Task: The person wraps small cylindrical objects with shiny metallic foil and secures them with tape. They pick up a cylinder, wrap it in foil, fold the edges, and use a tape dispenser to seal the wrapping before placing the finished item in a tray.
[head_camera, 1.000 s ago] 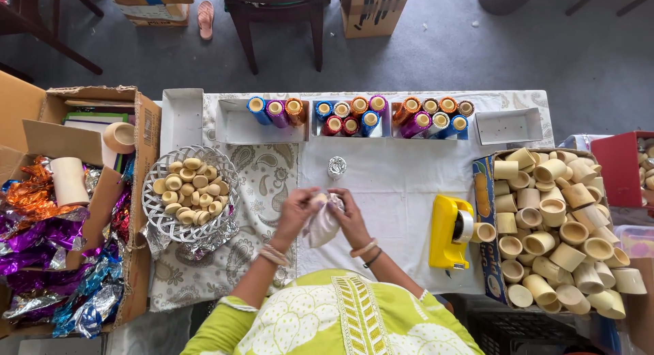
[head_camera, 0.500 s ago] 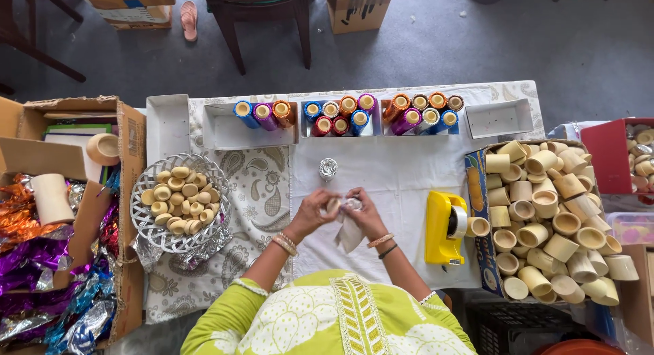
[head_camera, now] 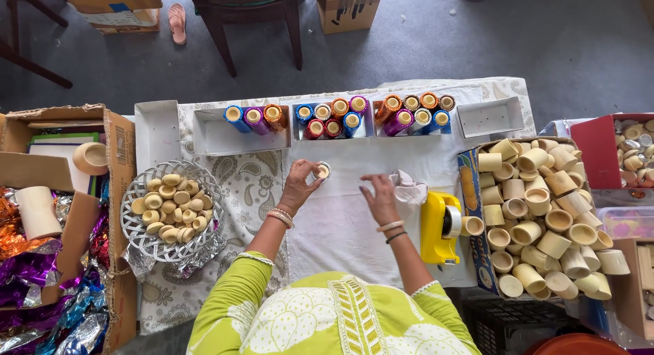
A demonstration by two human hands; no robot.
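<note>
Far left of frame: open cardboard box (head_camera: 119, 147) with a cream cup and a cream roll inside, crumpled purple, orange and blue foil (head_camera: 41, 287) spilling below it. Just right, lower left centre: silver wire basket (head_camera: 133, 229) full of small cream cups, sitting on a paisley cloth (head_camera: 248, 184) over the worktop (head_camera: 340, 225). Along the top of the worktop, a row of white trays (head_camera: 211, 140): first one has three foil-wrapped cups (blue, purple, orange), the next two are packed with multicolour wrapped cups, the last at upper right is bare.

Centre: left hand (head_camera: 298, 184), bangles on wrist, fingers pinched shut around a small cream cup (head_camera: 321, 170), which sits just above the white sheet at mid-frame, below the middle tray. Right hand (head_camera: 379, 197) is just to the right, palm down, fingers spread loosely on the sheet, gripping nothing; its fingertips are near a crumpled white cloth (head_camera: 409, 186), cannot tell if touching.

Right of that: yellow tape dispenser (head_camera: 436, 229) with a roll, one cream cup lying against its right side. Right edge: large box (head_camera: 477, 191) heaped with bigger cream cups, red-lidded container (head_camera: 596, 150) beyond it at upper right. Bottom centre: the person's green patterned top.
</note>
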